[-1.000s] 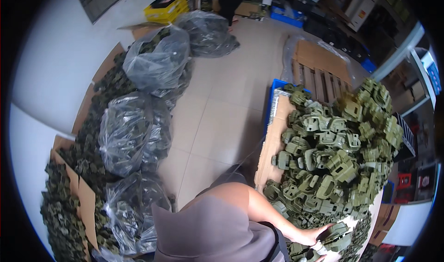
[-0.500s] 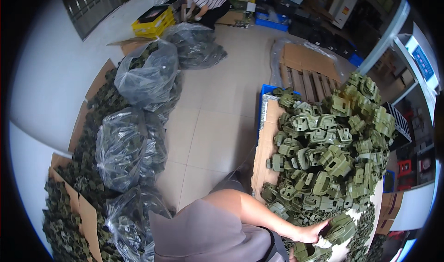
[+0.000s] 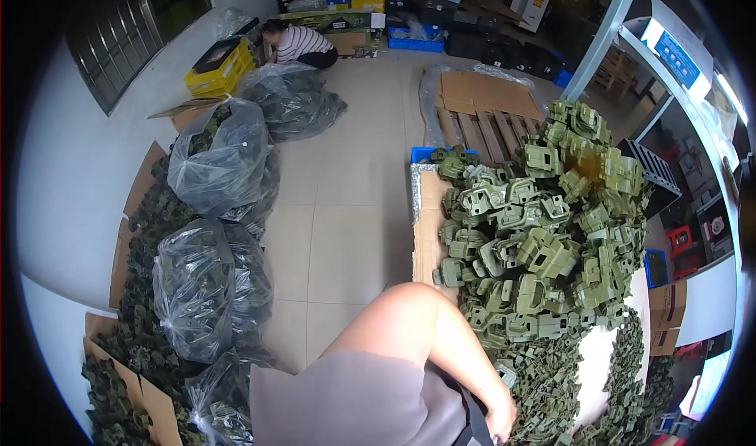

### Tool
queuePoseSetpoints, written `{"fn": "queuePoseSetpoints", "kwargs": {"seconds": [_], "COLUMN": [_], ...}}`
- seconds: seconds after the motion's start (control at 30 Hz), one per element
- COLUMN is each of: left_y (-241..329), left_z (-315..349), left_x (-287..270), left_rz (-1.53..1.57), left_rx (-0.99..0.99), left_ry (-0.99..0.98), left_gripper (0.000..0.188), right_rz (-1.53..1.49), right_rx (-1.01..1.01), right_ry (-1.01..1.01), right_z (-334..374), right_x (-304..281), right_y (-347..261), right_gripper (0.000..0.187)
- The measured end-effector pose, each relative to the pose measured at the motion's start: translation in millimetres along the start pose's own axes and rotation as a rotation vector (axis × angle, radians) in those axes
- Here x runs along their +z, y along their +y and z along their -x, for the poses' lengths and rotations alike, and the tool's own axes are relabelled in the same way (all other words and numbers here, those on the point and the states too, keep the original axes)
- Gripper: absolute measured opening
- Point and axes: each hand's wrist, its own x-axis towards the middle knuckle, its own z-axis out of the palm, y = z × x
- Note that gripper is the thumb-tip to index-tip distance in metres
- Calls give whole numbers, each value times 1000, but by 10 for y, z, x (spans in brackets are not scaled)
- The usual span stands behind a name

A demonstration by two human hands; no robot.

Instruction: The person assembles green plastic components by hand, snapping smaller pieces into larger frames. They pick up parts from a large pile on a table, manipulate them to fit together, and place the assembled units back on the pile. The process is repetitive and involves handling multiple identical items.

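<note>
My left arm bends across the lower middle, bare below a grey sleeve. My left hand (image 3: 500, 418) is at the lower edge, with its fingers turned down and mostly cut off, so what they hold is hidden. It is beside a heap of small olive-green plastic parts (image 3: 543, 379) on a pale tabletop (image 3: 594, 375). Beyond that heap, larger olive-green moulded plastic housings (image 3: 543, 253) are piled high, with openings in their shells. My right hand is out of view.
Clear plastic bags of dark green parts (image 3: 193, 288) line the left side beside cardboard sheets (image 3: 146, 399). A person in a striped shirt (image 3: 301, 44) crouches at the back near yellow crates (image 3: 216, 68). A wooden pallet (image 3: 480, 135) lies beyond the pile; a metal post (image 3: 602, 40) rises at right.
My left hand has drawn back from the table to the lower edge. The large green housing it was touching has left view. My view has shifted, and the far person is crouching lower.
</note>
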Motion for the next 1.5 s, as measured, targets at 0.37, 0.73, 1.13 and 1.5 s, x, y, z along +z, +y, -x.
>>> {"fn": "queuePoseSetpoints", "kwargs": {"seconds": [0.37,0.73,1.13,1.5], "left_y": [-116,-211,-254,-362], "left_z": [72,-34,220,559], "left_x": [245,252,231,-174], "left_rz": [124,145,249,487], "left_rx": [-27,50,7,-96], "left_ry": [7,-38,-144,-162], "left_gripper": [33,36,50,60], "right_rz": [79,118,101,-1], "right_rx": [-43,-43,-46,0], "right_ry": [-119,-96,-97,-27], "right_z": [-80,-51,98,434], "right_x": [158,316,438,178], "right_y": [14,-4,28,-591], "right_gripper": [69,70,71,74]}}
